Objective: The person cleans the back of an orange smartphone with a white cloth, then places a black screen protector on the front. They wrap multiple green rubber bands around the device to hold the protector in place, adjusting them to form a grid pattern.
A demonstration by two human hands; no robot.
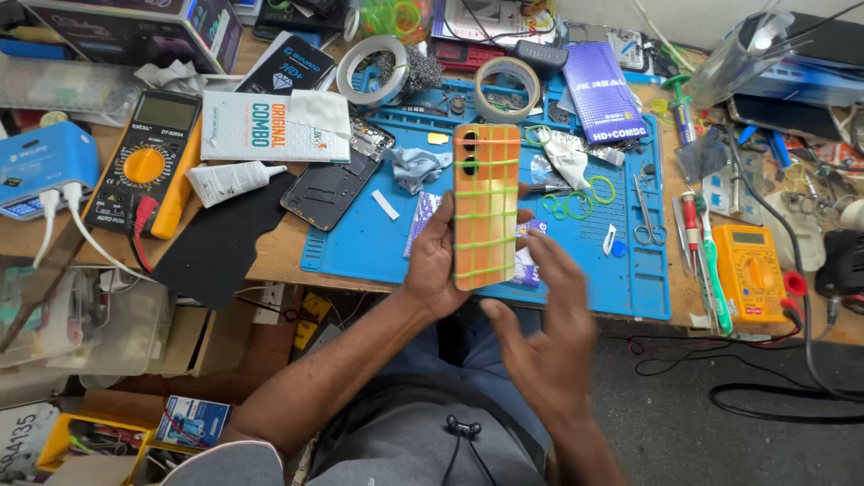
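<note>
Phone (486, 207) upright, long axis 12–6, back facing camera, wrapped in green bands, above blue mat (630, 288) at counter edge. Left hand (438, 261) grips its 9 o'clock edge. Right hand (549, 333) spread loose at 5 o'clock, fingertips touching its right edge.

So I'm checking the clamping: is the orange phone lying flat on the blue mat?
No, the left hand holds the orange phone, banded with green rubber bands, up above the blue mat.

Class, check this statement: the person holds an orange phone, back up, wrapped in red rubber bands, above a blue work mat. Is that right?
Not quite. The head view shows the rubber bands are green, not red. The rest stands: the left hand holds the orange phone, back up, above the blue work mat.
</note>
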